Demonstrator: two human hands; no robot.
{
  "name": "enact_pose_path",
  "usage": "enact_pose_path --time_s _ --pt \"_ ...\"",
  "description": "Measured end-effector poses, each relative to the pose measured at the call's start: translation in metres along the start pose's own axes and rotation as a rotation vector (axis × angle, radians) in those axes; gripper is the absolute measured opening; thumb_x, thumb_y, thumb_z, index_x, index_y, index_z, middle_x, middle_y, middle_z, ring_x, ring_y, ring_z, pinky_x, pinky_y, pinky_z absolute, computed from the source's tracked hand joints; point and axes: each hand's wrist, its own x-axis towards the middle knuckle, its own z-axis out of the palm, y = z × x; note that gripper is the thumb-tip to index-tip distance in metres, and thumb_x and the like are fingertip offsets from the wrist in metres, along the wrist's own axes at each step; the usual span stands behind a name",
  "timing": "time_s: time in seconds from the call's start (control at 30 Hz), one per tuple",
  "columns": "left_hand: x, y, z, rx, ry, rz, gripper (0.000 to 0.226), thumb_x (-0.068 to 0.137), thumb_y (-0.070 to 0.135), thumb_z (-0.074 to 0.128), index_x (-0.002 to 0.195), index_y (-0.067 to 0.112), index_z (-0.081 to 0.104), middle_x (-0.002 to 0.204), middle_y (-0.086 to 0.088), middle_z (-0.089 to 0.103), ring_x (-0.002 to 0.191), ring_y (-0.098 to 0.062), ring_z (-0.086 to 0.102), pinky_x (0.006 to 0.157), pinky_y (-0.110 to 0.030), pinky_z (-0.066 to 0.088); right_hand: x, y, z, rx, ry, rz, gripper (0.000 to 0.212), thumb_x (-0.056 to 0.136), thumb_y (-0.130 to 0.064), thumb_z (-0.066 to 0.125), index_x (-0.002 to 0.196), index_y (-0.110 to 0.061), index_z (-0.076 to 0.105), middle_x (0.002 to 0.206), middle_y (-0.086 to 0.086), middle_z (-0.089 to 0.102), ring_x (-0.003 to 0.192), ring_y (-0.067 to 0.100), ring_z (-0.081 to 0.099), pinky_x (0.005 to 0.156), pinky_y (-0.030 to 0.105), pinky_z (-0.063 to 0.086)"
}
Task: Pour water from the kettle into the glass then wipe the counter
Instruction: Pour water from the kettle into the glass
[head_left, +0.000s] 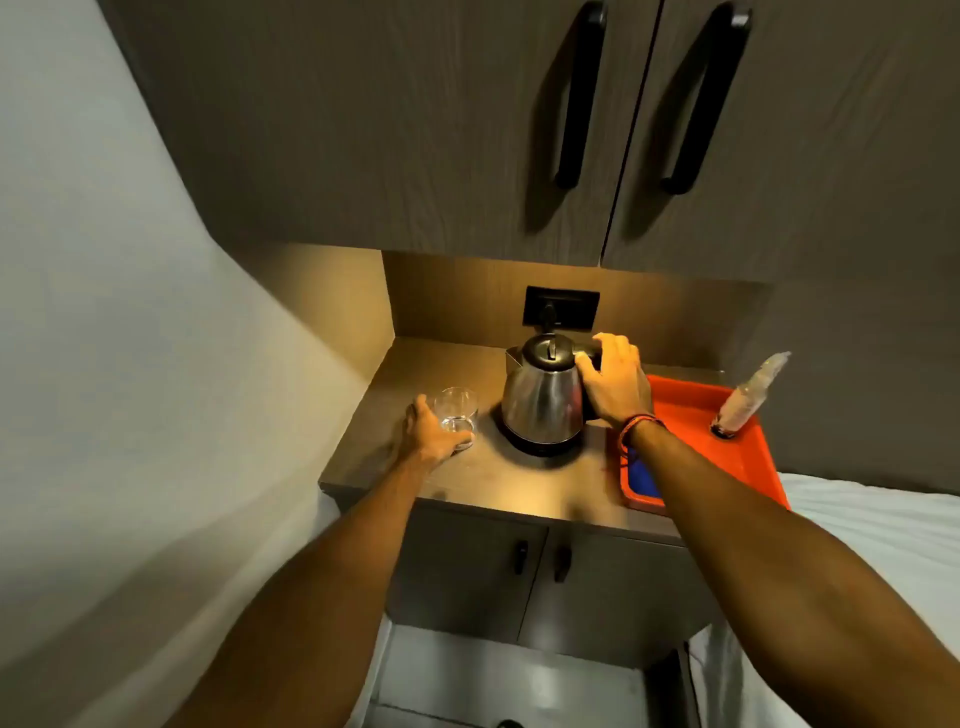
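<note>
Nearest, the two forearms are reaching forward over the front edge of the counter (519, 483), one to each task thing, so that pouring can be done with both steadied. The left hand (431, 434) is cupping the near side of the glass (457, 415), its fingers curling around the base; it seems to be bracing the glass upright on the counter rather than lifting it. The glass is standing just left of the kettle (543, 402), close enough that only a short tilt should be needed. The right hand (615, 379) is wrapping its fingers closed around the kettle's dark handle on the right side, the spout pointing left toward the glass. The kettle is sitting on its round black base, not yet raised. To the right an orange tray (675, 400) is holding a blue cloth (641, 478), probably kept for the wiping, and a tilted spray bottle (753, 395). Farthest back, a dark wall socket (571, 312) is sitting behind the kettle
</note>
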Motion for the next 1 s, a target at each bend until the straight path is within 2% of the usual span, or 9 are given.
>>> enact_pose_path --time_s 0.13,0.23,0.37,0.47,0.6,0.67,0.8,0.9,1.0 --pt "0.022 -0.005 0.015 -0.217 0.036 -0.110 0.107 0.067 0.016 0.094 0.153 0.013 0.029 0.151 -0.016 0.045 0.136 -0.037 0.049 0.108 -0.046 0.049 0.031 0.016 0.012 0.183 0.061 0.148 0.029 0.096 -0.035 0.052 0.101 -0.009 0.064 0.108 0.010 0.063 0.107 0.029 0.054 0.089 0.037 0.043" --pt "0.036 -0.005 0.029 -0.363 0.058 -0.168 0.112 0.062 0.011 0.095 0.153 0.017 0.030 0.151 -0.014 0.046 0.137 -0.036 0.048 0.108 -0.047 0.050 0.049 0.027 0.028 0.397 0.092 0.281 0.036 0.096 -0.033 0.053 0.080 -0.002 0.063 0.085 0.014 0.063 0.086 0.032 0.056 0.073 0.035 0.040" --pt "0.047 -0.003 0.041 -0.478 0.092 -0.172 0.107 0.062 0.005 0.095 0.151 0.019 0.036 0.149 -0.013 0.048 0.137 -0.035 0.049 0.102 -0.044 0.054 0.061 0.037 0.041 0.503 0.136 0.415 0.050 0.095 -0.037 0.054 0.072 0.005 0.066 0.078 0.027 0.065 0.076 0.035 0.057 0.072 0.042 0.042" --pt "0.056 -0.002 0.047 -0.460 0.129 -0.176 0.097 0.064 0.006 0.094 0.146 0.017 0.043 0.147 -0.013 0.052 0.135 -0.035 0.051 0.101 -0.041 0.053 0.066 0.037 0.047 0.559 0.222 0.484 0.052 0.092 -0.038 0.057 0.064 0.005 0.065 0.064 0.020 0.054 0.065 0.027 0.049 0.060 0.038 0.034" --pt "0.062 -0.004 0.052 -0.440 0.179 -0.145 0.087 0.065 0.008 0.093 0.141 0.014 0.051 0.141 -0.012 0.058 0.132 -0.032 0.055 0.098 -0.037 0.053 0.073 0.031 0.051 0.473 0.266 0.442 0.061 0.081 -0.040 0.051 0.070 0.018 0.063 0.063 0.028 0.041 0.059 0.027 0.044 0.055 0.041 0.033" --pt "0.064 -0.003 0.049 -0.452 0.215 -0.121 0.084 0.066 0.009 0.093 0.139 0.014 0.053 0.138 -0.011 0.060 0.130 -0.031 0.057 0.098 -0.038 0.053 0.080 0.019 0.049 0.431 0.256 0.413 0.058 0.080 -0.042 0.049 0.060 0.011 0.062 0.063 0.032 0.046 0.060 0.031 0.048 0.057 0.043 0.036" --pt "0.071 0.001 0.035 -0.452 0.261 -0.056 0.073 0.064 0.006 0.093 0.128 0.009 0.058 0.129 -0.012 0.063 0.122 -0.030 0.061 0.098 -0.041 0.057 0.096 -0.018 0.049 0.298 0.217 0.322 0.052 0.081 -0.043 0.046 0.042 -0.008 0.046 0.053 0.020 0.043 0.062 0.042 0.055 0.057 0.036 0.034" --pt "0.075 0.000 0.018 -0.388 0.266 -0.006 0.069 0.064 0.007 0.093 0.125 0.006 0.060 0.126 -0.015 0.064 0.118 -0.032 0.063 0.096 -0.043 0.058 0.103 -0.048 0.055 0.162 0.180 0.221 0.050 0.086 -0.040 0.050 0.052 -0.004 0.060 0.060 0.024 0.053 0.070 0.044 0.060 0.061 0.034 0.037" --pt "0.077 -0.007 0.005 -0.307 0.245 0.037 0.074 0.064 0.010 0.094 0.129 0.008 0.059 0.128 -0.013 0.064 0.117 -0.031 0.063 0.088 -0.037 0.059 0.102 -0.075 0.062 0.065 0.140 0.071 0.050 0.089 -0.038 0.052 0.059 0.001 0.063 0.059 0.021 0.059 0.058 0.030 0.052 0.057 0.035 0.040"
